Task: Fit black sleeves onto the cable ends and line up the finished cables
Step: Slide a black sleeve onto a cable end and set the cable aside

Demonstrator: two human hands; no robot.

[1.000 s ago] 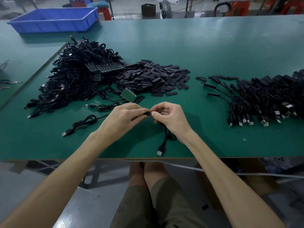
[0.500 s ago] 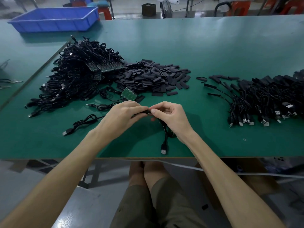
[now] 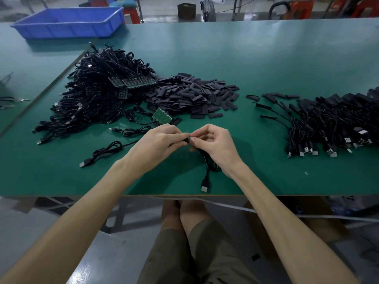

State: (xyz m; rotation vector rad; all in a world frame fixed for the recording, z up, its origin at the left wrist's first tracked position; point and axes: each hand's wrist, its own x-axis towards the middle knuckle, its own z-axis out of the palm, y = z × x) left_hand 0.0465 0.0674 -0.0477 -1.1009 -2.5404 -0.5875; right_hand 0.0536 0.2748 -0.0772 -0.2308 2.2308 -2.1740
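One black sleeve (image 3: 186,140) in the pinch of the left hand (image 3: 155,145), cable end (image 3: 190,138) in that of the right hand (image 3: 215,147)

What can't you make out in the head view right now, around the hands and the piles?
Head view: how far the sleeve is pushed on; fingertips of the left hand and right hand cover the joint.
Head view: most of the held cable, under the right hand's palm.
Head view: the finished cables, cut off by the right edge.
Head view: the green board markings, too small.
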